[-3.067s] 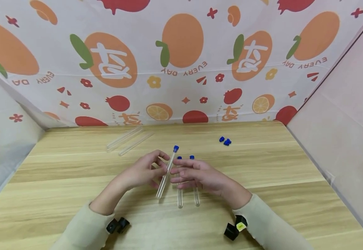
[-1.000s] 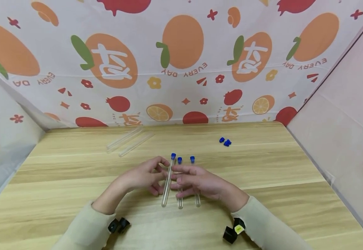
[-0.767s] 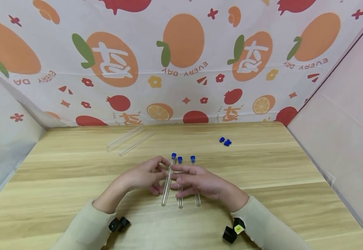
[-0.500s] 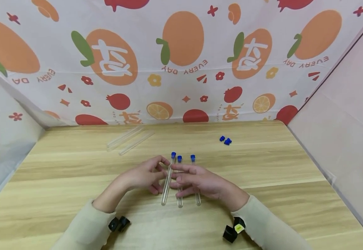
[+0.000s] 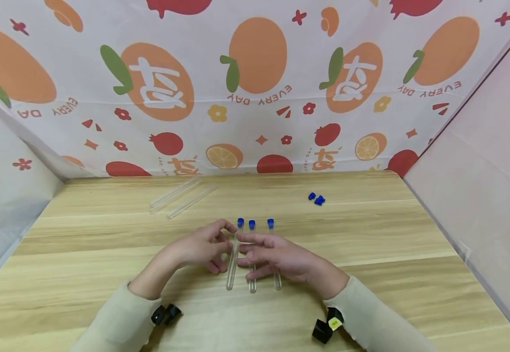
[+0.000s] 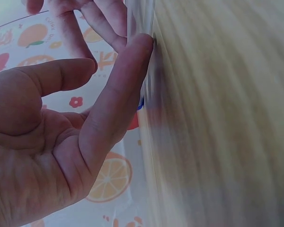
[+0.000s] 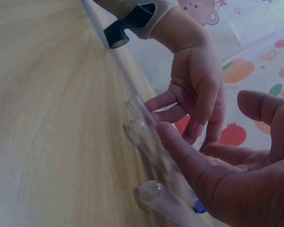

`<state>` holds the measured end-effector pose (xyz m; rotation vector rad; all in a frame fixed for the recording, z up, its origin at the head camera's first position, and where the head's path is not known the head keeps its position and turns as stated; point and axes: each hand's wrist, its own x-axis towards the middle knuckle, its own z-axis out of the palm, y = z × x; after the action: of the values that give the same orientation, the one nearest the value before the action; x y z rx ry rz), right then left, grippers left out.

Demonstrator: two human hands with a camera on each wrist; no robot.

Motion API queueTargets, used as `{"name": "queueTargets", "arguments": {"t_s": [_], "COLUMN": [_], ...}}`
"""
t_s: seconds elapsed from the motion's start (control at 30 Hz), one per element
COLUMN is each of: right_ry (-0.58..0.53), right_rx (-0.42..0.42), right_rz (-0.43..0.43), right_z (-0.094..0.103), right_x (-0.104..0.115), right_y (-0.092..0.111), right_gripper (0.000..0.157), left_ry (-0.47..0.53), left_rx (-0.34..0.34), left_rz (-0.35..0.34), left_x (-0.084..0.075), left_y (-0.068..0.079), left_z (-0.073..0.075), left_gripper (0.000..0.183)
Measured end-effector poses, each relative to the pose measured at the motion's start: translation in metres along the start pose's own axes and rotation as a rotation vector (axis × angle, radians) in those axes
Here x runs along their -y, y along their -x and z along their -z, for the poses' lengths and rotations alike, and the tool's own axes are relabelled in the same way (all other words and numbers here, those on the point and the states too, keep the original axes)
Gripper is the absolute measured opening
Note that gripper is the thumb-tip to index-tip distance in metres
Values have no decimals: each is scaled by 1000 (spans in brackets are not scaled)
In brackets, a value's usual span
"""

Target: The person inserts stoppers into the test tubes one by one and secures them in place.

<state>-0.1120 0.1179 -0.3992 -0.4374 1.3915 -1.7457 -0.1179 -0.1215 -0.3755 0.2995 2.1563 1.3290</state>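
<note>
The leftmost capped tube (image 5: pixel 232 268) lies between both hands (image 5: pixel 201 248) (image 5: pixel 285 257), fingers loosely spread, gripping nothing.

We are facing a white backdrop (image 5: pixel 255 122) that is displaying orange and red fruit prints (image 5: pixel 258 55); whitish side panels (image 5: pixel 488 161) are flanking a pale wood-grain table (image 5: pixel 382 234), and soft light is brightening its near middle.
</note>
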Motion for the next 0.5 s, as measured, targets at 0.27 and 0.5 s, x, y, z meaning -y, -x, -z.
{"name": "queueTargets", "arguments": {"t_s": [0.27,0.5], "right_ry": [5,-1], "right_rx": [-9,-40], "right_rz": [1,-1], "right_z": [0,2], "right_x": [0,5], "right_y": [-1,1], "right_gripper": [62,65], "left_ry": [-4,-14], "left_rx": [2,0], "left_rz": [4,6], "left_x": [0,-2], "left_y": [0,2], "left_z": [2,5], "left_gripper": [35,37]}}
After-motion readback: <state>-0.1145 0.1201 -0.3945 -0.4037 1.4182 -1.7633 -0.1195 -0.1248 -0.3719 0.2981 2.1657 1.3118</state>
